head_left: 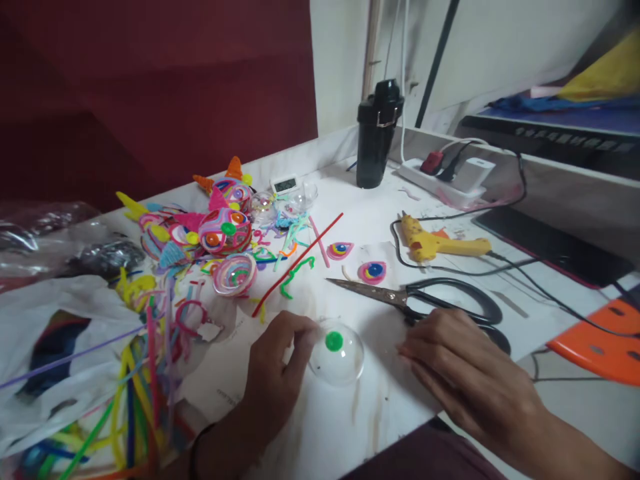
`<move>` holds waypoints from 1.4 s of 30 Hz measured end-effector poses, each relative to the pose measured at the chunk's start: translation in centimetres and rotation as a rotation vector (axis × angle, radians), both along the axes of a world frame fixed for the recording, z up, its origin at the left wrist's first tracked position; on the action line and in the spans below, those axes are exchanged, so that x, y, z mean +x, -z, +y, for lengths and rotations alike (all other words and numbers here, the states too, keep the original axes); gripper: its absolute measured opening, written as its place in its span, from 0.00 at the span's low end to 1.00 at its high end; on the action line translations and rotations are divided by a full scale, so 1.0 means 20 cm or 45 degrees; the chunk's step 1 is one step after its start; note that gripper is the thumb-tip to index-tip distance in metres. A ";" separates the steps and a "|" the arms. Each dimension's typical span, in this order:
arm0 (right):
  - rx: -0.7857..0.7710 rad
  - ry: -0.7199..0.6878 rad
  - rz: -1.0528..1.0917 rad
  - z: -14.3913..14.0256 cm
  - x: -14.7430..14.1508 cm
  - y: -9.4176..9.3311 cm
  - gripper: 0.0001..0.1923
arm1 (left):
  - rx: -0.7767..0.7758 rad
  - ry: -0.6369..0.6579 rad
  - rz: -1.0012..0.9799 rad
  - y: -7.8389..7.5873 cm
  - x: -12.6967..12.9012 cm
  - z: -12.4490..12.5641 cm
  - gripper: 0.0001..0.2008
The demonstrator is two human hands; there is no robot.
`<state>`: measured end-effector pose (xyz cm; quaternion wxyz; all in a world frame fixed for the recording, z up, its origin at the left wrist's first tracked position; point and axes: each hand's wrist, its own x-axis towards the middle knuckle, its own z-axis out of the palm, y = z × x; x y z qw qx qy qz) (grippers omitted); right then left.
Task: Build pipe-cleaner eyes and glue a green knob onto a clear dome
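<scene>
Well, the left hand has its fingers pinching the rim of a clear dome on the table; the right hand bunches its fingers together near the scissors.

Soft light glints on the dome; dim edges seem blurred.

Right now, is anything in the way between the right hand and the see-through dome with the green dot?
Nothing visible is. Only white surface shows between the right hand and the clear dome. The scissors lie just beyond that gap, and the left hand is at the dome's other side.
</scene>
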<state>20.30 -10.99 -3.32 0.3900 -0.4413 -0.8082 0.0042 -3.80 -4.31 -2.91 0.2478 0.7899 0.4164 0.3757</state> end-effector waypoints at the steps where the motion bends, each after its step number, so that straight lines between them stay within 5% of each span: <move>1: 0.010 0.004 0.009 0.00 0.00 0.01 0.09 | 0.017 -0.024 0.019 -0.01 0.00 0.00 0.05; 7: 0.003 0.028 0.028 -0.02 0.02 0.03 0.07 | 0.097 0.001 0.141 -0.05 0.00 0.01 0.07; 15: 0.024 0.017 0.100 -0.09 0.03 0.03 0.07 | -0.059 -0.122 0.525 -0.02 0.05 -0.09 0.34; 24: 0.084 -0.001 0.155 -0.15 0.08 0.05 0.07 | -0.026 -0.257 0.585 0.06 0.09 -0.14 0.38; 27: 0.076 -0.015 0.152 -0.16 0.10 0.08 0.06 | -0.049 -0.101 0.606 0.03 0.07 -0.11 0.42; 34: 0.054 -0.089 0.207 -0.16 0.15 0.14 0.05 | -0.300 0.401 0.600 -0.17 0.01 -0.01 0.45; 37: 0.029 -0.106 0.205 -0.15 0.16 0.15 0.06 | -0.227 0.271 0.596 -0.15 0.03 -0.04 0.46; 42: 0.041 -0.122 0.195 -0.12 0.15 0.14 0.06 | 0.008 -0.072 0.655 0.03 0.11 -0.12 0.49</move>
